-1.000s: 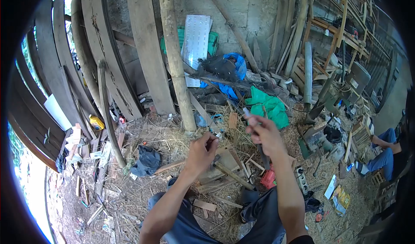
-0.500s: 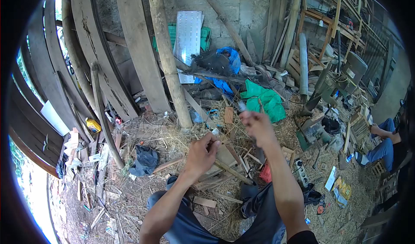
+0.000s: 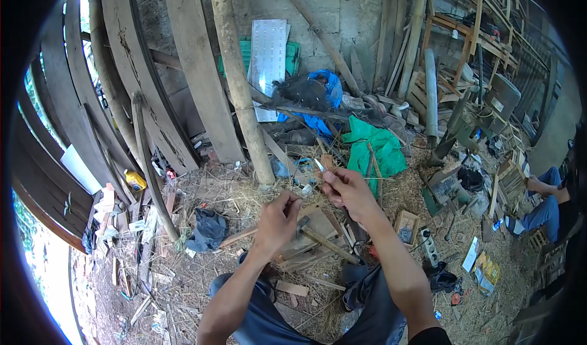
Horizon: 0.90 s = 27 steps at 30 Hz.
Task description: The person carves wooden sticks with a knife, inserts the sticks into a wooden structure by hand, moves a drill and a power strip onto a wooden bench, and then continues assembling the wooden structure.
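My right hand (image 3: 350, 193) is closed around a small knife (image 3: 319, 165), whose short pale blade points up and to the left. Most of its handle is hidden in my fingers. To the left, my left hand (image 3: 278, 220) has thumb and fingers pinched together; whatever they hold is too thin or hidden to make out. The two hands are apart, above the straw-covered ground. Below and between them lies what looks like a hammer (image 3: 331, 244) with a wooden handle, resting by some boards between my legs.
A green plastic sheet (image 3: 378, 149) and blue tarp (image 3: 318, 123) lie ahead. A bamboo pole (image 3: 241, 88) stands front left, near a black bag (image 3: 208, 230). To the right are a power strip (image 3: 429, 246), a wooden frame (image 3: 406, 227) and a seated person's legs (image 3: 543, 207).
My right hand, with the knife, has moved down and left, nearer my left hand, and its blur has gone. My left hand has shifted slightly down and left, still pinched.
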Motion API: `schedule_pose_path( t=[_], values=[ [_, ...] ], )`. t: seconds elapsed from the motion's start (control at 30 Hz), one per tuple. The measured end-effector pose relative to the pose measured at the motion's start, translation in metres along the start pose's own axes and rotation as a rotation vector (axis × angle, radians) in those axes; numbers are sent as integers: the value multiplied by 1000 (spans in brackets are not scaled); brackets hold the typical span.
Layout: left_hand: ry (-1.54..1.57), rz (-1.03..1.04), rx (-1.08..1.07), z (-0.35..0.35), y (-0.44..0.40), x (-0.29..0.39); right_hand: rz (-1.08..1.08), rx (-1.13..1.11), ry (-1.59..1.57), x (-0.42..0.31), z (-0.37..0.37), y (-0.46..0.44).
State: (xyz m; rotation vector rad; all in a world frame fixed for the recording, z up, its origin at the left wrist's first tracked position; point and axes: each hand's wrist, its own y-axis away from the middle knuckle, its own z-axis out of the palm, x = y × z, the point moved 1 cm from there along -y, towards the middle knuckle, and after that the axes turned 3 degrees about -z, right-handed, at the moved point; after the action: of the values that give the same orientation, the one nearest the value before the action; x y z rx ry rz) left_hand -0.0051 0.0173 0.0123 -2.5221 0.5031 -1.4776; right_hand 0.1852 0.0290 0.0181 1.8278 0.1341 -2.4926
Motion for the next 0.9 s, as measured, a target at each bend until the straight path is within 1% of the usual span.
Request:
schedule_pose_path(
  t=[0.07,0.13,0.17,0.27,0.33,0.5,0.57,0.63,0.67,0.73,0.77,0.8,0.87,0.9],
  values=[
    [-5,2,-5,-1,2,5,32,1,-5,-3,-5,-2],
    [-54,-7,-27,0,4,9,131,35,29,-7,-12,0],
    [-51,-9,-30,3,3,8,145,59,49,-10,-13,0],
    [-15,56,-29,8,4,7,102,115,54,-3,-21,-6],
    [-5,97,-17,10,5,14,110,128,50,-5,-20,-6],
    [-24,97,-7,14,4,7,163,145,71,4,-27,-16],
    [-19,121,5,10,7,5,6,505,382,16,-53,-31],
    [21,14,11,-8,14,-2,-188,557,84,6,-119,-33],
    [12,23,12,-15,10,-5,-195,556,74,3,-117,-30],
    [7,-22,-4,-15,4,-11,-92,586,234,-9,-115,-13],
    [15,-19,-5,-13,2,-10,-18,454,196,-7,-110,-12],
    [32,-44,-51,-12,0,-10,-20,462,195,-8,-100,-11],
    [38,-64,-102,-9,-2,-10,-89,414,525,-14,-71,-13],
    [105,-60,-93,-7,0,-13,-90,417,518,-15,-57,-9]
  ],
)
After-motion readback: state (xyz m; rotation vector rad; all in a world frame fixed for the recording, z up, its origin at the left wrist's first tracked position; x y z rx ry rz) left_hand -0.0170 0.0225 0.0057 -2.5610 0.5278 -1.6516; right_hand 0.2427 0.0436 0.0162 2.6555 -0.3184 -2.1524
